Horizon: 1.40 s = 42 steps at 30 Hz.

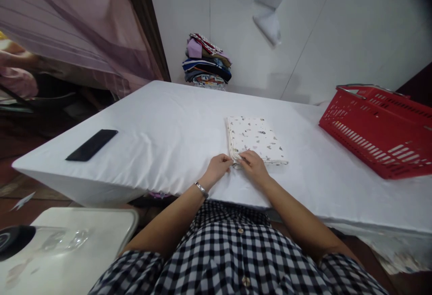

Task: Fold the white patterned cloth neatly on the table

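Observation:
A folded white cloth [254, 136] with a small scattered print lies flat on the white-covered table [162, 124], near its front edge. At the cloth's near left corner, my left hand [221, 164] pinches the edge, fingers closed, with a silver bracelet on the wrist. My right hand [252, 163] is closed on the same corner, just to the right, its fingertips on the gathered folds. The two hands are close together but apart.
A red plastic basket [381, 128] stands at the table's right. A black flat object [92, 145] lies at the left. Folded fabrics [207, 63] are stacked beyond the far edge. A white stool or small table [84, 241] is at lower left.

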### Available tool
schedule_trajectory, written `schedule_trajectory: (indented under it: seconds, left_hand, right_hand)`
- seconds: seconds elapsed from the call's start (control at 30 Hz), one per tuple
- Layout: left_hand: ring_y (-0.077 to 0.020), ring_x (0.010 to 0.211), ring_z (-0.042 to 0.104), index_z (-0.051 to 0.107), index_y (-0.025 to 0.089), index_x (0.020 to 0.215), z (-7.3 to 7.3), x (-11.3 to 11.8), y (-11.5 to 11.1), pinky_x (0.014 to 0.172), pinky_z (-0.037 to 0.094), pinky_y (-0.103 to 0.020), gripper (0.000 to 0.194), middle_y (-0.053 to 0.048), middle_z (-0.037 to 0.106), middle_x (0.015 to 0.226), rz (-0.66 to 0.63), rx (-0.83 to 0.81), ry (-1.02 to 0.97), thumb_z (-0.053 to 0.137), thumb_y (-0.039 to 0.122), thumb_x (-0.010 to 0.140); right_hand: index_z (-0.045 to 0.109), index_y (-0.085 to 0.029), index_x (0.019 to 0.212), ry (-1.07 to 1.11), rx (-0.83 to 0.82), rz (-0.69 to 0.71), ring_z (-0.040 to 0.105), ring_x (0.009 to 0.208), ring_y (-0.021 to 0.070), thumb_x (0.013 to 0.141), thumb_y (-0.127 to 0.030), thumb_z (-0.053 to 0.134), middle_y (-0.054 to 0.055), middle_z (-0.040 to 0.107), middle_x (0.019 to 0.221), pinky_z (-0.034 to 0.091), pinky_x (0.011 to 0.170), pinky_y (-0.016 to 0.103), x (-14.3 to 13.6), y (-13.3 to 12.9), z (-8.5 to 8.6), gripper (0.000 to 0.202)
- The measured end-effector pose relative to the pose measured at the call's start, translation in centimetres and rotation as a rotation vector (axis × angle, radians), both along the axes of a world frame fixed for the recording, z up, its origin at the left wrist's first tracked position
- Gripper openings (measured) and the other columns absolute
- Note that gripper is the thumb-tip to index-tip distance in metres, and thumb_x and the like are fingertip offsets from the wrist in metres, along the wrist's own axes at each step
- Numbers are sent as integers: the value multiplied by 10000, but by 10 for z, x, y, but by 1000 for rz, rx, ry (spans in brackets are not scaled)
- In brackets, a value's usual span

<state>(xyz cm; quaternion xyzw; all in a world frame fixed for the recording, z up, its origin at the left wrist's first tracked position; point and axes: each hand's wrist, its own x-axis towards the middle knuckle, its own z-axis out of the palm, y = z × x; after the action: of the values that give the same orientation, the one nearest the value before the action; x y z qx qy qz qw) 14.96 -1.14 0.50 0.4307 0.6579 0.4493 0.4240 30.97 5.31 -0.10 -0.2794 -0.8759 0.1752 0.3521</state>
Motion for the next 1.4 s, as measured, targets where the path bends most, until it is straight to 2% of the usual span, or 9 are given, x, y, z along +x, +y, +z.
schedule_trajectory:
  seconds: [0.17,0.33,0.43,0.57,0.83,1.0,1.13,1.27,1.4]
  left_hand:
    - [-78,428,483,553,166,692,2,2,5,460,350,-201,116,45,546,514,29,-25,-67,628,248,723]
    - [-62,422,446,522,168,671,13,17,8,450,326,-192,118,68,499,485,54,14,-221,637,189,685]
    - [-56,408,407,508,168,664,15,23,6,421,274,-186,142,75,464,450,21,2,-302,644,207,680]
    - [-51,394,376,499,166,641,9,19,1,415,262,-184,163,81,438,415,43,-21,-257,652,212,672]
    - [-71,465,492,542,153,720,13,11,-5,454,347,-188,88,34,541,538,36,-126,-383,616,174,677]
    - [-65,477,516,541,137,839,18,6,-3,440,350,-189,257,-7,595,689,-10,-138,-557,612,368,752]
    - [-57,454,514,507,142,846,16,6,3,425,340,-181,297,12,574,685,-8,-161,-431,647,384,744]
    - [-52,442,503,483,149,805,12,7,8,416,338,-181,216,18,568,673,-7,-187,-351,620,310,759]
    - [-54,448,502,478,160,779,12,6,10,412,332,-179,197,34,547,641,-23,-199,-337,614,301,754]
  right_hand:
    - [630,-221,890,112,-57,-16,544,762,181,874,-308,522,36,604,783,446,693,313,0,1,2,139]
    - [627,-219,953,142,40,-47,558,857,198,885,-302,507,65,627,892,458,768,347,2,1,14,162]
    - [629,-209,965,60,109,-32,551,867,207,894,-289,490,76,626,906,451,773,359,3,0,19,175]
    - [634,-207,963,-81,90,65,540,826,200,911,-276,463,69,624,867,444,743,345,3,-4,15,191]
    - [630,-204,1046,-163,120,63,525,874,221,908,-261,449,92,619,939,435,773,370,3,-5,5,234]
    - [632,-194,1050,-193,154,49,519,876,220,906,-241,444,99,613,948,427,782,373,1,-7,5,241]
    - [625,-181,1034,-243,159,50,517,891,211,890,-216,469,85,618,949,421,795,361,2,-11,11,216]
    - [581,-168,1119,-257,169,39,517,993,219,868,-223,508,101,614,1058,410,867,379,22,-6,13,268]
    - [553,-201,1178,-265,187,-98,491,1109,242,848,-217,521,117,575,1186,376,939,441,69,9,8,332]
